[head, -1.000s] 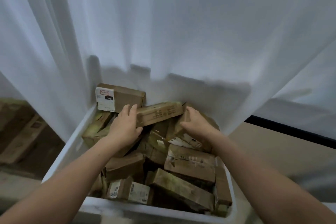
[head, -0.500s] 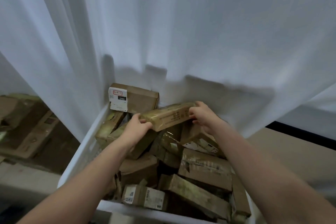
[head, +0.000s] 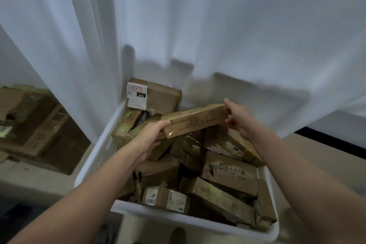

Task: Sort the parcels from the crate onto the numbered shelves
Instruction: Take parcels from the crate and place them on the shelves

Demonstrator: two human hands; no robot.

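Long box: tilted, just above the pile at the far side of the white crate.
Left grip: fingers curled round the box's lower left end.
Right grip: pinching its raised right end.
Handling: prob. light, stiff cardboard; glossy tape wrap may slip, so hold both ends.
Shelves: not in sight.

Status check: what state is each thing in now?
Long parcel: tilted, held at both ends.
Left hand: grips its lower end.
Right hand: grips its higher end.
Crate: full of jumbled parcels.
Labelled box: atop pile, far-left corner, label facing camera.
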